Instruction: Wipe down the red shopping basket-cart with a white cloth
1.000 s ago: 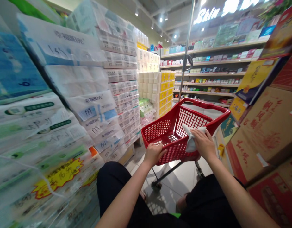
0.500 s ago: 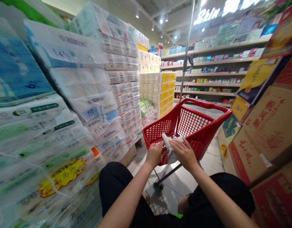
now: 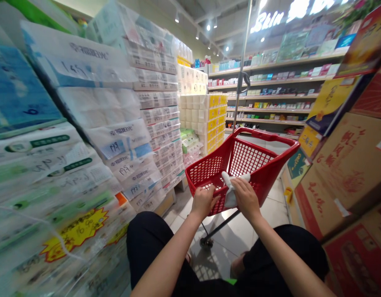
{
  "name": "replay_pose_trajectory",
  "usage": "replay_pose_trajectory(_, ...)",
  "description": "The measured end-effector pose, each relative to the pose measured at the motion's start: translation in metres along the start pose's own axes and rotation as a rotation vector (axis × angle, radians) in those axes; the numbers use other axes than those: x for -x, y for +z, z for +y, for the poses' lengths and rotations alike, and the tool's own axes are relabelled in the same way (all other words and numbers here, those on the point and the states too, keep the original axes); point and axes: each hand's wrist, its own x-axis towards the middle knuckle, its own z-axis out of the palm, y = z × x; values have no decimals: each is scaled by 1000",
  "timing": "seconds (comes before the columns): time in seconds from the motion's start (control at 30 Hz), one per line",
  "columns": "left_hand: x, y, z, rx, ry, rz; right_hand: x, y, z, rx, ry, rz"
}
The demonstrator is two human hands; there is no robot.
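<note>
A red shopping cart [image 3: 264, 177] with a lattice basket stands in front of my knees. My left hand [image 3: 204, 202] is closed over the near rim of its basket, fingers curled over the edge. To the right of it, my right hand [image 3: 245, 197] presses a white cloth [image 3: 230, 198] against the same rim. Part of the cloth hangs down the outer side of the basket, and a rolled end sticks up inside. The fingers of my right hand lie over the cloth and partly hide it.
Stacked packs of tissue paper [image 3: 116, 136] rise close on my left, with a yellow price tag [image 3: 75, 233]. Cardboard boxes [image 3: 348, 165] are piled on the right. Behind the cart are shelves [image 3: 277, 97] of small goods and a metal pole [image 3: 241, 70].
My right hand has slid the cloth to the right along the basket rim, away from my left hand. My left hand stays on the rim. The view has shifted slightly.
</note>
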Motion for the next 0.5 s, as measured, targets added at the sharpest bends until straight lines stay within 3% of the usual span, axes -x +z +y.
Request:
replay_pose_trajectory(0.1,1,-1,0,-24,8,-6,7,1,-32,-117,-47,-22)
replay_pose_trajectory(0.2,2,-3,1,-34,11,-11,16,1,-44,-220,-25,14)
replay_pose_trajectory(0.5,0,-7,7,-35,4,-2,14,16,18,-357,478,373)
